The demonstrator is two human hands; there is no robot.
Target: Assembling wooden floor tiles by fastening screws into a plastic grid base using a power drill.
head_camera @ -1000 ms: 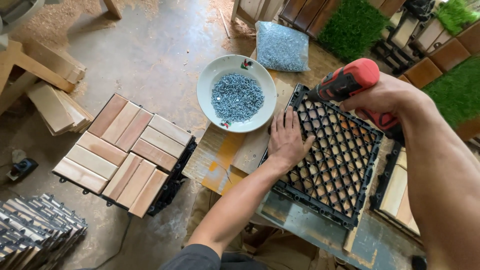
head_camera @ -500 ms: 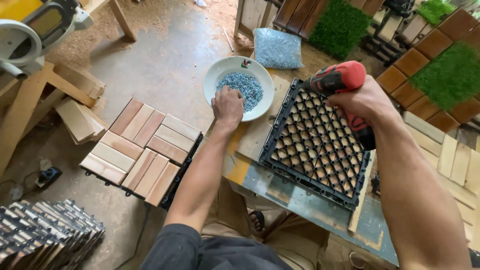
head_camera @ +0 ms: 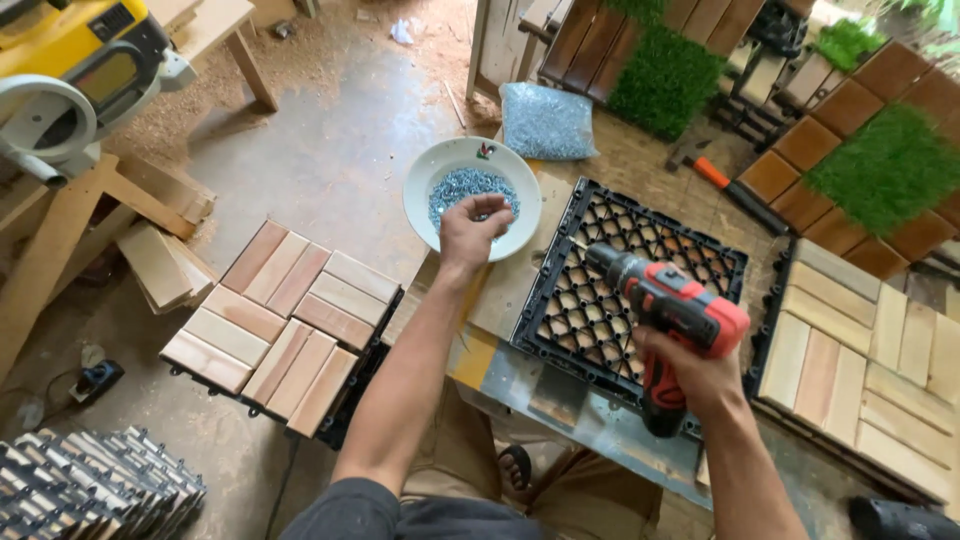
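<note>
Head view: our left hand has lifted from the bowl, pinching screws; right hand still grips the drill.

clear plastic bag of grey-blue screws, pillow-shaped, lying on the floor just beyond the white bowl | small red-and-green mark on the bowl's far rim | dark panel label on the yellow saw, top left | no screens in sight
</note>
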